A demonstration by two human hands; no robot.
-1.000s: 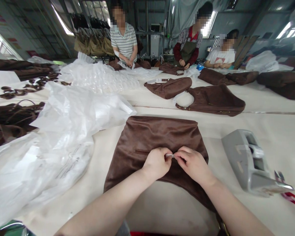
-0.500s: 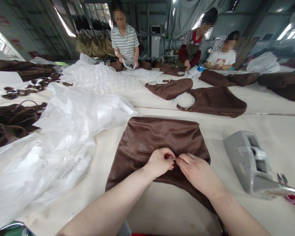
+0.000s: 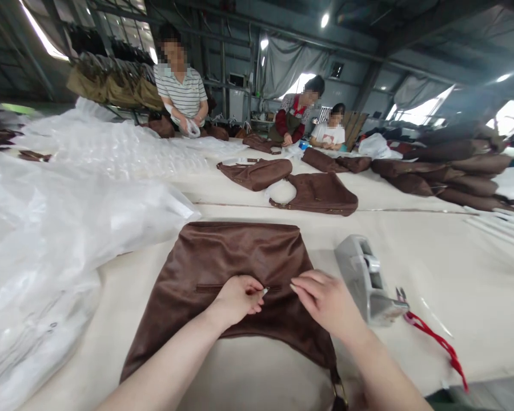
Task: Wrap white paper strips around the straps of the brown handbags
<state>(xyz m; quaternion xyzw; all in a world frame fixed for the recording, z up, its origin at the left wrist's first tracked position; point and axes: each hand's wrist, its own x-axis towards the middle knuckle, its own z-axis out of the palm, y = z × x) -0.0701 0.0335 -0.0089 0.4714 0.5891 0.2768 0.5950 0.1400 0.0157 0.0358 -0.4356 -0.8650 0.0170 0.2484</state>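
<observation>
A brown leather shoulder bag [image 3: 240, 248] lies flat in front of me, its curved opening edge toward me. Across its face runs a zipper [image 3: 209, 288]. My left hand [image 3: 239, 299] is closed at that zipper, thumb and fingers pinching the zipper pull [image 3: 265, 291], which looks whitish at its tip. To the right, my right hand [image 3: 325, 301] hovers over the bag's right side, apart from the left. Its thumb and forefinger are pressed together; anything between them is too small to make out. The strap end with a metal ring [image 3: 339, 391] hangs toward the lower right.
A grey tape dispenser [image 3: 360, 279] stands right of the bag, with small snips [image 3: 401, 294] and a red cord [image 3: 439, 338] beside it. Plastic bags [image 3: 68, 217] cover the left. More brown bags [image 3: 321, 193] lie farther back. Several people work across the table.
My right hand has moved away from my left, to the right. My left hand stays at the zipper. The view has turned to the right, showing more of the table there.
</observation>
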